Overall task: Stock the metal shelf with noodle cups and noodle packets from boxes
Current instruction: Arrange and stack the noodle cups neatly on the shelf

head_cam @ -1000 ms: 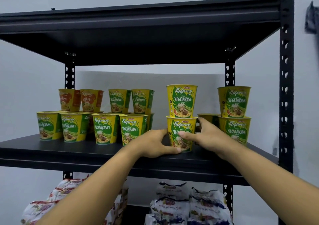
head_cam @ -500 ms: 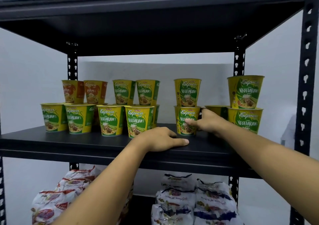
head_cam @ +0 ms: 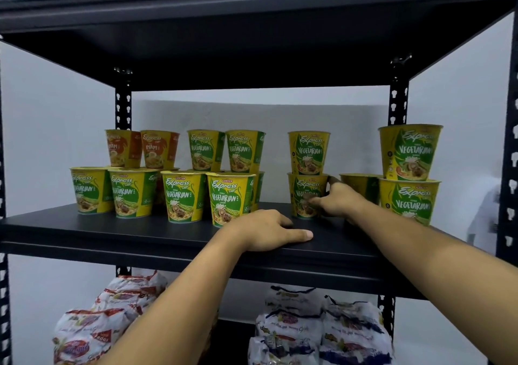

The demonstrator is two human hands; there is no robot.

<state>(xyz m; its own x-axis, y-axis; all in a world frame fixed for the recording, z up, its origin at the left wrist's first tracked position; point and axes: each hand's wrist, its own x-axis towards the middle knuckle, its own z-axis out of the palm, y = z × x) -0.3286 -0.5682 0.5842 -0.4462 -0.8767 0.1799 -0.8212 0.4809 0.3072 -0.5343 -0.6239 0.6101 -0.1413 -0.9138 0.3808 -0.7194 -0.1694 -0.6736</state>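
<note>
The right hand (head_cam: 335,200) grips the lower cup (head_cam: 304,193) of a 2-cup stack, thumb at its rim and fingers across its label. The upper cup (head_cam: 308,151) sits on it. The left hand (head_cam: 266,230) lies flat, fingers relaxed, on the metal shelf (head_cam: 126,230) just in front. The right hand hides the lower cup's right side, and the arms partly cover the noodle packets (head_cam: 322,331) below. 1 second ago both hands were at this stack, nearer the front edge.

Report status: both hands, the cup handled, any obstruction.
Left hand flat on black metal shelf. Right hand grips lower yellow-green vegetarian noodle cup of two-cup stack. Single yellow cup close at right.
</note>
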